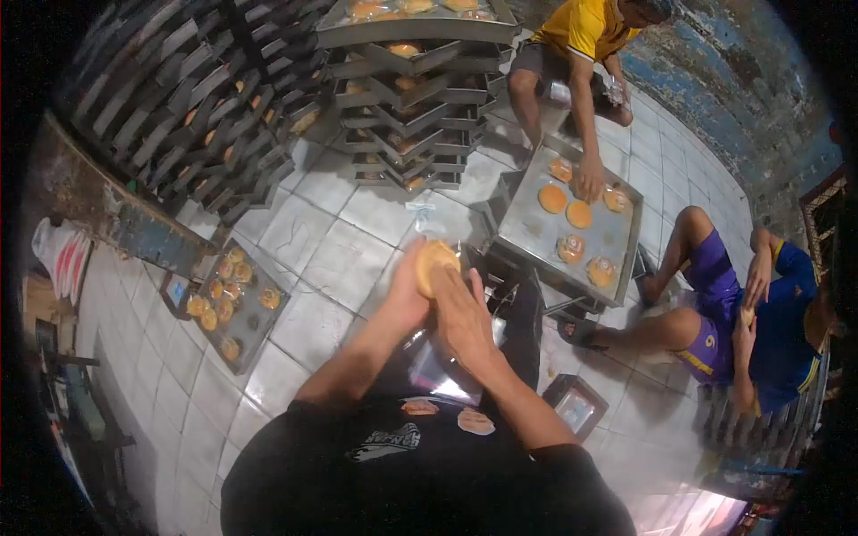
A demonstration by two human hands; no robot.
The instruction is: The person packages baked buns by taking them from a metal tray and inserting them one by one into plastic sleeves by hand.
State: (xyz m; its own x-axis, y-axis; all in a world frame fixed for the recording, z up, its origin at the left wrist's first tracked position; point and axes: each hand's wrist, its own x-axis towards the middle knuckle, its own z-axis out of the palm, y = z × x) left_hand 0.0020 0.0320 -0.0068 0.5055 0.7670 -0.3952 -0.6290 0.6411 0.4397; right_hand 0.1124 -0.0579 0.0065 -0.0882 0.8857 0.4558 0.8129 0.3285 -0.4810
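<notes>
A round golden bun [433, 261] is held up in front of my chest, between both hands. My left hand [408, 290] is wrapped round its left side. Against the bun's near right side press the fingers of my right hand [462, 314], hiding part of it. Clear plastic, perhaps wrappers, lies shiny on my lap [447, 371] below the hands. Whether plastic is around this bun I cannot tell.
To the right, a metal tray [527, 234] carries several buns; a person in yellow [572, 31] reaches into it. Another person in blue [782, 313] sits at right, holding something small. A bun tray [255, 344] lies left. Stacked trays [416, 36] stand ahead.
</notes>
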